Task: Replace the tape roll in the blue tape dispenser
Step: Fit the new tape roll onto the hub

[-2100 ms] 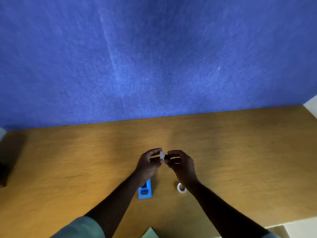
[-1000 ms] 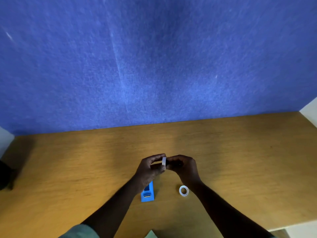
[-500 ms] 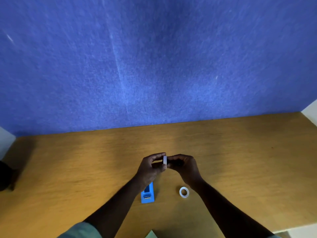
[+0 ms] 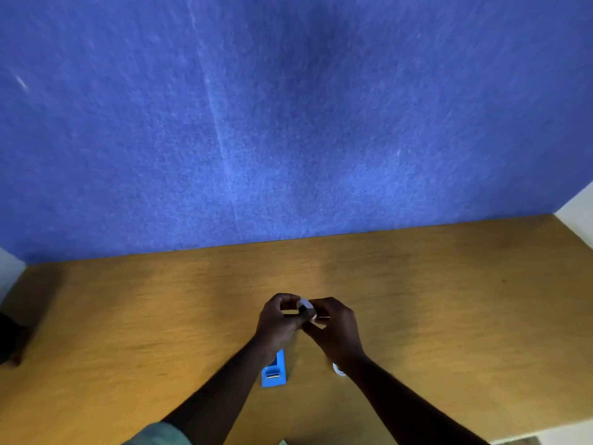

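Above the wooden table [image 4: 449,300], my left hand [image 4: 277,321] and my right hand [image 4: 335,329] meet around a small white tape roll [image 4: 306,308] with a dark piece [image 4: 305,313] at its centre. Both hands pinch it, fingertips touching. The blue tape dispenser [image 4: 274,370] lies on the table under my left wrist, partly hidden by the forearm. A second white ring, a tape roll [image 4: 337,369], lies flat on the table beneath my right wrist, mostly covered by it.
A blue felt partition [image 4: 288,123] rises along the table's far edge. A dark object [image 4: 9,342] sits at the left edge. White wall shows at the right corner. The table's near edge runs at the lower right.
The roll in my hands has turned from edge-on to tilted, and the dark piece now sits against its centre. My right wrist has shifted over the ring on the table.
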Tool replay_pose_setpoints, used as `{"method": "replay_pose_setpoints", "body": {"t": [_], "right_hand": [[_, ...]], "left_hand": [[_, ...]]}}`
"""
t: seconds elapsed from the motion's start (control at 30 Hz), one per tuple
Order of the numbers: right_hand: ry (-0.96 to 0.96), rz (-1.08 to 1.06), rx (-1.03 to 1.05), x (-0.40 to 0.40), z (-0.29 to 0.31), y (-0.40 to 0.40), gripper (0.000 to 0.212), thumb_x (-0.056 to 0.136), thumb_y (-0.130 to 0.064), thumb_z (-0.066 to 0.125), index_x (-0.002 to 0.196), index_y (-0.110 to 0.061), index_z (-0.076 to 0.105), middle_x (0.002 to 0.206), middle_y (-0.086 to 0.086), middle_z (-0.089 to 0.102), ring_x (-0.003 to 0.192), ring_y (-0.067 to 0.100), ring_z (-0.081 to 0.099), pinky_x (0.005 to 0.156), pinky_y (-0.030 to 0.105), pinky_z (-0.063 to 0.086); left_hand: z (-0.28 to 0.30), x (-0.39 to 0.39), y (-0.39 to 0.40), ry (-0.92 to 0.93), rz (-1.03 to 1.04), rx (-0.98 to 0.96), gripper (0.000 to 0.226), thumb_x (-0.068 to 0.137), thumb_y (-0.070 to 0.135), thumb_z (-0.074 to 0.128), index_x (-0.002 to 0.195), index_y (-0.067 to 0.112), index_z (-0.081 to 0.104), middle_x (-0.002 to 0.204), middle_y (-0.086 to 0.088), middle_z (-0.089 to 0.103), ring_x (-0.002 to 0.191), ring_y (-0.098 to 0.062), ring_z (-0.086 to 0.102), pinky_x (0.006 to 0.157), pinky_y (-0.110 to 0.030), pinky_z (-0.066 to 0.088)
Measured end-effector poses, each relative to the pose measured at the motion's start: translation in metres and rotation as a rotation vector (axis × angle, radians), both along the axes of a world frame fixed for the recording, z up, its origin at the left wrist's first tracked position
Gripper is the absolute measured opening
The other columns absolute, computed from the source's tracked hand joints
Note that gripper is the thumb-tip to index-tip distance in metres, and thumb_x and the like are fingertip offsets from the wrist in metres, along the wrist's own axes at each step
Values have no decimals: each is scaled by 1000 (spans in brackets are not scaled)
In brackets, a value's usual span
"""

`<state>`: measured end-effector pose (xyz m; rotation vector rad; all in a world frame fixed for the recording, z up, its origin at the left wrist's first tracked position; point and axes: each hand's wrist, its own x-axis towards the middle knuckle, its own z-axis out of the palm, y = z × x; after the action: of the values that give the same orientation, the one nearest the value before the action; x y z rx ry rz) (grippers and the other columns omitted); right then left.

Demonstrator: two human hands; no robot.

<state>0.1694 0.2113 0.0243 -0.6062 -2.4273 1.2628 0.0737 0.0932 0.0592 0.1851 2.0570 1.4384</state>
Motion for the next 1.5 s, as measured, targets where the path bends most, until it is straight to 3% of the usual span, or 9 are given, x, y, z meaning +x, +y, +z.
{"method": "replay_pose_setpoints", "body": {"t": [0.2,0.6,1.17,1.33,1.43,1.5], "right_hand": [[22,-70,107,-1,-4,0,29,83,-27,86,111,-26,77,96,-12,78,82,-1,71,69,23,62],[109,-69,95,6,-10,-4,36,83,-27,86,117,-28,73,100,-13,79,88,-3,73,71,24,64],[107,-60,129,10,3,-14,28,83,-26,87,110,-26,77,95,-14,77,84,-7,69,68,6,52],[67,-44,101,7,6,-15,28,84,-22,86,111,-21,76,97,-9,76,85,1,71,71,25,62],[44,-15,44,4,8,-16,42,81,-21,88,120,-16,72,107,-6,76,94,4,72,80,27,64],[7,14,4,3,10,-16,60,78,-24,90,132,-18,65,119,-7,74,106,3,71,88,25,63]], "left_hand": [[5,9,4,-46,58,17,48,60,33,93,101,24,68,109,6,71,104,-10,66,90,-34,60],[14,20,0,-26,91,17,47,62,31,92,103,19,72,107,4,73,105,-15,68,98,-44,57],[14,21,-7,8,89,9,44,60,33,91,100,25,72,104,8,73,101,-10,68,92,-38,58],[9,21,-10,24,99,37,42,64,27,90,101,24,70,105,6,72,99,-9,68,85,-31,58],[6,19,-14,49,68,59,49,68,22,88,111,24,65,112,6,69,98,-7,69,76,-22,58],[4,15,-18,66,61,79,56,70,13,87,117,24,59,117,5,66,100,-10,70,78,-26,60]]}}
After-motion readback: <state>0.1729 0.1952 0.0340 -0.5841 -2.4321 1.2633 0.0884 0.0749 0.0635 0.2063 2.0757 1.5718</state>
